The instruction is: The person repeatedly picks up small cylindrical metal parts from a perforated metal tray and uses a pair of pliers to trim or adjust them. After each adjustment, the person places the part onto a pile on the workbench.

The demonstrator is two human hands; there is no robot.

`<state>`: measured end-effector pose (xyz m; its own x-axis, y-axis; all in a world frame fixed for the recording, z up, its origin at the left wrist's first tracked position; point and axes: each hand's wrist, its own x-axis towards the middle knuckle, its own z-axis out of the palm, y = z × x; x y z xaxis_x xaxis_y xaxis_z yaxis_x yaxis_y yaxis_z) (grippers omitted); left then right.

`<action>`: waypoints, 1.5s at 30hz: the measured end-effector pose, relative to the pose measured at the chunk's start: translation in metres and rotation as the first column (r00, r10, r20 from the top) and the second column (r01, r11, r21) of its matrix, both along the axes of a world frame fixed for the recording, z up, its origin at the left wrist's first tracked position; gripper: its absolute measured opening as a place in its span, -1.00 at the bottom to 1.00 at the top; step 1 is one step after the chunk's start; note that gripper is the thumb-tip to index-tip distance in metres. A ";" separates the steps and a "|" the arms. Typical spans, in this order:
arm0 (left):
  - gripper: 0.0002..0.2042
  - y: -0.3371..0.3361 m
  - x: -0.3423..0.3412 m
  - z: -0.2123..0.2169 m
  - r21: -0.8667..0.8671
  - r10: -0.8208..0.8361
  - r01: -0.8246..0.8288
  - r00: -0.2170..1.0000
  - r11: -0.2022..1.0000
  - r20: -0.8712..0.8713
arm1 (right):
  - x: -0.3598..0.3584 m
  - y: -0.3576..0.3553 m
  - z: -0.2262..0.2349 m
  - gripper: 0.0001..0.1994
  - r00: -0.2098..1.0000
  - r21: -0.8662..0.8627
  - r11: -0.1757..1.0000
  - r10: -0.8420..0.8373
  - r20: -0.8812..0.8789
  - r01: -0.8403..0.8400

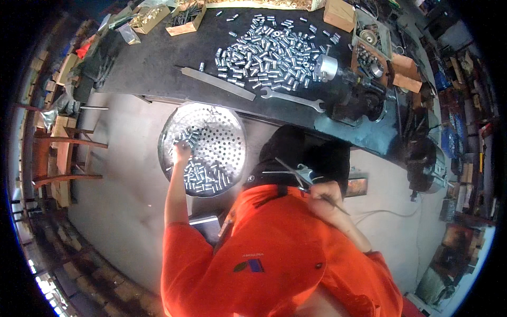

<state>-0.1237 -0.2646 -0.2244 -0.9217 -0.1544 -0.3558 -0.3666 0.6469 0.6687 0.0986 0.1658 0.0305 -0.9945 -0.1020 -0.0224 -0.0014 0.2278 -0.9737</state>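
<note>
A round perforated metal colander (238,124) is below the bench edge at my left, with small shiny metal cylinders (203,177) heaped in its near part. Reaching into it, my left hand (182,151) is closed at a cluster of these cylinders (189,136) against the left side; its fingertips are partly hidden. My right hand (327,198) is in front of my waist, closed around a long thin metal tool (288,167) that slants up to the left. Beside those fingers is a silver metal piece (304,173) whose kind I cannot make out.
On the dark bench (142,63) lie a big pile of metal cylinders (269,53), a flat file (216,83) and an open-ended wrench (293,99). A vise-like fixture (359,95) stands at the right. Boxes of parts (186,21) line the back; a wooden chair (63,158) is at left.
</note>
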 end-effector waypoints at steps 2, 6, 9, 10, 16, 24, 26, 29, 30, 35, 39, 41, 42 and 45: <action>-0.70 0.007 -0.008 -0.003 -0.256 -0.071 0.030 0.986 0.966 -0.150 | 0.000 -0.002 -0.001 -0.81 1.000 0.022 1.000 -0.018 -0.016 0.018; -0.70 0.031 -0.016 0.008 -0.467 -0.053 0.046 0.999 0.883 -0.002 | 0.000 -0.003 -0.004 -0.82 0.999 0.059 0.998 -0.026 -0.030 0.028; -0.68 0.038 -0.010 0.005 -0.596 -0.086 0.112 0.994 0.795 0.072 | 0.002 -0.001 -0.005 -0.83 1.000 0.046 0.999 0.006 0.010 -0.006; -0.68 0.037 -0.009 0.003 -0.613 -0.090 0.111 0.994 0.782 0.065 | 0.002 0.000 -0.006 -0.84 0.999 0.042 0.999 0.019 0.027 -0.020; -0.67 0.032 -0.006 0.006 -0.622 -0.134 0.147 0.989 0.769 0.068 | 0.004 0.000 -0.008 -0.84 0.998 0.011 1.000 0.014 0.063 -0.015; -0.66 0.023 -0.002 -0.014 -0.625 -0.114 0.128 0.991 0.770 0.063 | 0.008 -0.001 -0.016 -0.83 0.999 0.071 0.997 -0.004 0.036 0.002; -0.68 0.024 -0.001 -0.010 -0.559 -0.111 0.101 0.994 0.823 0.017 | 0.008 -0.001 -0.016 -0.83 0.999 0.068 0.998 -0.017 0.033 0.014; -0.71 0.038 -0.003 0.008 -0.506 -0.026 0.053 0.998 0.861 0.060 | 0.006 -0.003 -0.014 -0.83 0.999 0.064 0.997 -0.034 0.028 0.032; -0.70 0.037 -0.004 0.006 -0.506 -0.022 0.053 0.998 0.861 0.067 | 0.007 -0.002 -0.015 -0.83 0.999 0.063 0.998 -0.034 0.032 0.032; -0.70 0.024 -0.004 -0.018 -0.479 -0.044 0.015 0.998 0.878 -0.048 | 0.008 0.001 -0.012 -0.83 0.998 0.065 0.998 0.005 0.065 -0.010; -0.81 0.034 0.013 0.003 -0.349 -0.058 -0.006 0.983 0.937 -0.173 | 0.008 -0.001 -0.005 -0.83 0.998 0.038 0.999 -0.028 0.060 0.025; -0.83 0.037 0.018 0.012 -0.232 -0.170 0.112 0.954 0.966 -0.247 | 0.008 -0.001 -0.006 -0.83 0.999 0.057 0.998 -0.031 0.023 0.030; -0.83 0.047 0.021 0.025 -0.211 -0.249 0.199 0.938 0.957 -0.241 | 0.007 -0.001 -0.009 -0.83 0.999 0.093 0.995 -0.033 -0.012 0.034; -0.84 0.091 0.044 0.054 0.058 -0.231 0.278 0.882 0.959 -0.412 | 0.003 -0.001 -0.011 -0.81 0.999 0.122 0.992 -0.011 -0.037 0.015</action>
